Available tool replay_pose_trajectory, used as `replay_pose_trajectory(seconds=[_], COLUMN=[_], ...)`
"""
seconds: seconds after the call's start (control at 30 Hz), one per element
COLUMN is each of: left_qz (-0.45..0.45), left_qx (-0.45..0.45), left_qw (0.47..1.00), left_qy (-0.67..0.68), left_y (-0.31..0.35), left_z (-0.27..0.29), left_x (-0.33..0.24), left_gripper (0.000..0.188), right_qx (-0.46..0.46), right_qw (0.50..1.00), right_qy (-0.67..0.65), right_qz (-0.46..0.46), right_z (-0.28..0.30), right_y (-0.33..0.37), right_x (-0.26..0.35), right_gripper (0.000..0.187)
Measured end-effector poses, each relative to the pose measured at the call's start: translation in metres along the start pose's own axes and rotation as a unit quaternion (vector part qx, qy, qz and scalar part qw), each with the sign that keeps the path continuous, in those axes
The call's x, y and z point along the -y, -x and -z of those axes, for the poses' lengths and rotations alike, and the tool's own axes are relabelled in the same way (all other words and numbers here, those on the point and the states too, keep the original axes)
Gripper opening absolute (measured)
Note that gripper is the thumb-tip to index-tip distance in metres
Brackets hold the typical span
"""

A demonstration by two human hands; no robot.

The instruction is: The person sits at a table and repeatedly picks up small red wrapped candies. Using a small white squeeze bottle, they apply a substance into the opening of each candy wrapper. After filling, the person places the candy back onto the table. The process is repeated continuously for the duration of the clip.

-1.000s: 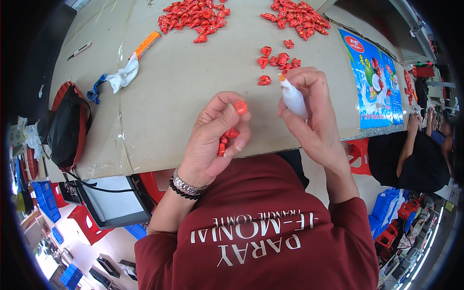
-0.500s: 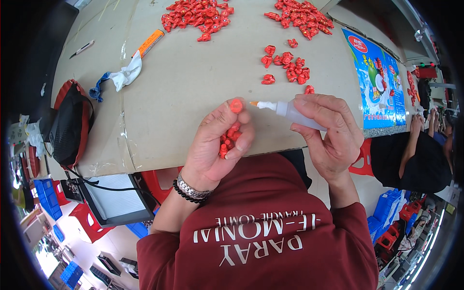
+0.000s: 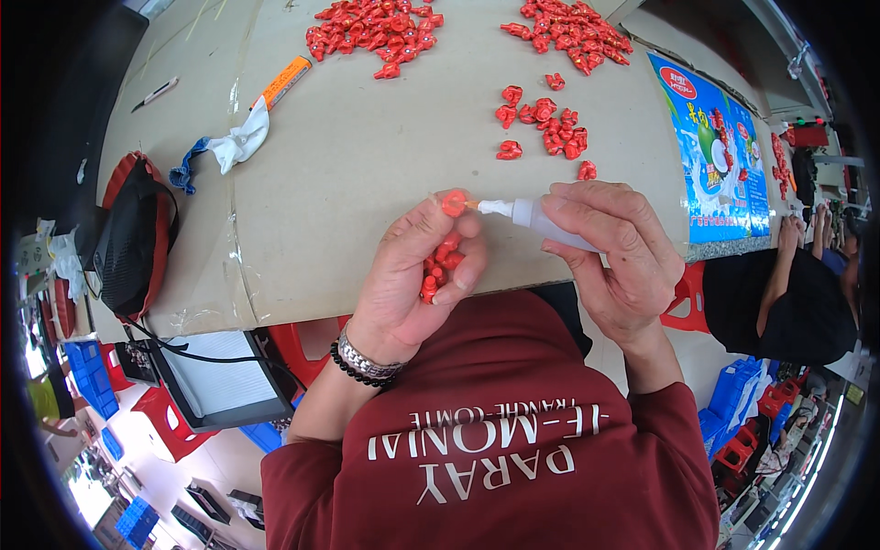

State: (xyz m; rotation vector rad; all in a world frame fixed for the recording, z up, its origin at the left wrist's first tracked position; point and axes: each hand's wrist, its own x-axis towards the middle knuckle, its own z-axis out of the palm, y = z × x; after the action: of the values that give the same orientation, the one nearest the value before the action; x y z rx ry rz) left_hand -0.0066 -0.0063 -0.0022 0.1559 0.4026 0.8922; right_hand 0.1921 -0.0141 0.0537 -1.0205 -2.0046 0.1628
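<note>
On the tabletop [image 3: 348, 137], red pieces [image 3: 374, 35] are heaped toward the far edge; a pen [image 3: 156, 93] and bag [image 3: 137, 238] are placed near the left edge, a poster [image 3: 720, 197] rightward.

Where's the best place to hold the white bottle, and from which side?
Probably hold the bottle by its wide body, from the right, like the right hand. It gives fingers more to wrap around, and the thin nozzle points left, toward the red piece in the left hand.

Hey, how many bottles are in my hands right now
1: the bottle in your right hand, its tip at the red piece in your left hand. The left palm shows more red pieces; parts behind its fingers are hidden.
</note>
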Motion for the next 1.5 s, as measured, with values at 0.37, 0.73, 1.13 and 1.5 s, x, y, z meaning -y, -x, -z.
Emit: replay_pose_trajectory(seconds=[0.37,0.73,1.13,1.5], left_qz=[0.006,-0.015,-0.027,-0.076], left_qx=[-0.002,-0.022,-0.021,-0.049], left_qw=[1.0,0.999,0.999,0.994], left_qy=[-0.011,0.017,0.002,-0.054], left_y=[0.001,0.002,0.001,0.002], left_z=[0.001,0.0,0.0,-0.005], left_x=[0.0,-0.001,-0.001,-0.002], left_gripper=[0.026,0.016,0.014,0.014], right_qx=[0.006,0.001,0.003,0.0], right_qw=[1.0,1.0,1.0,1.0], right_qy=[0.0,0.013,0.019,0.018], right_qz=[-0.011,-0.006,-0.005,-0.007], right_z=[0.0,0.002,0.0,0.002], right_y=[0.0,0.0,0.001,0.0], right_x=[0.001,0.0,-0.002,0.001], right_gripper=[0.033,0.034,0.035,0.034])
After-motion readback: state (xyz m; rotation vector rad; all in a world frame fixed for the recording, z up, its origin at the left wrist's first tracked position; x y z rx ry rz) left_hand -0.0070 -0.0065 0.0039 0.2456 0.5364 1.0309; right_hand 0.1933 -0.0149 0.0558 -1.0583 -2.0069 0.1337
